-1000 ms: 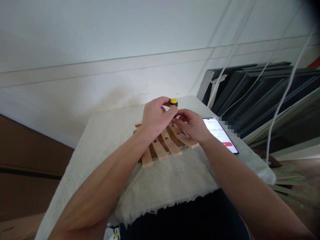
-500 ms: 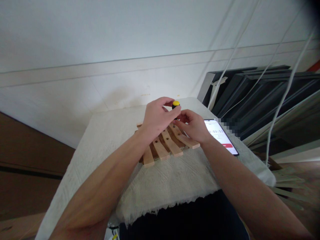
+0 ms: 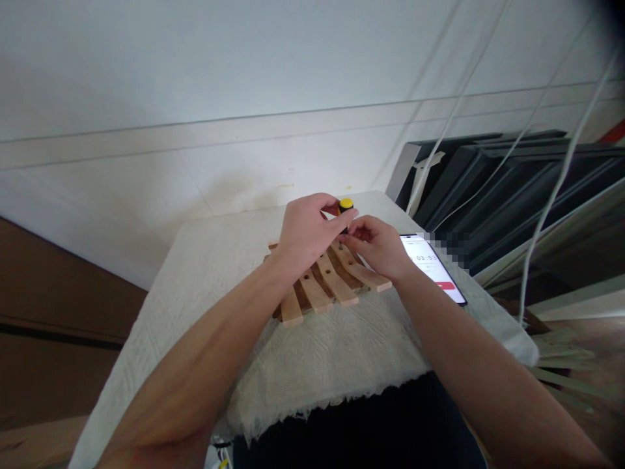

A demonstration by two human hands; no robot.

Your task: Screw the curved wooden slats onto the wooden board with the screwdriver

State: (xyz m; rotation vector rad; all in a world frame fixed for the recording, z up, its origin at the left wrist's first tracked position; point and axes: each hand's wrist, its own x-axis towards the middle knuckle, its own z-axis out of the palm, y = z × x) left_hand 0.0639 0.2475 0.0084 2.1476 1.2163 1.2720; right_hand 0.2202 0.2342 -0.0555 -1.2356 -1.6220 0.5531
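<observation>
A wooden slatted rack (image 3: 326,288) lies on a white cloth (image 3: 317,352) over a small table. My left hand (image 3: 305,233) is closed round the handle of a screwdriver with a yellow and black cap (image 3: 346,204), held upright over the rack's far end. My right hand (image 3: 378,246) rests on the slats just right of it, fingers pinched at the screwdriver's lower part; what they pinch is hidden.
A phone (image 3: 432,267) with a lit timer screen lies on the cloth to the right. Dark panels (image 3: 512,189) lean against the wall at the right, with white cables (image 3: 551,195) hanging in front. A white wall runs behind the table.
The yellow cap has shifted slightly right and my left hand's fingers have turned round the handle. The rack and phone lie as before.
</observation>
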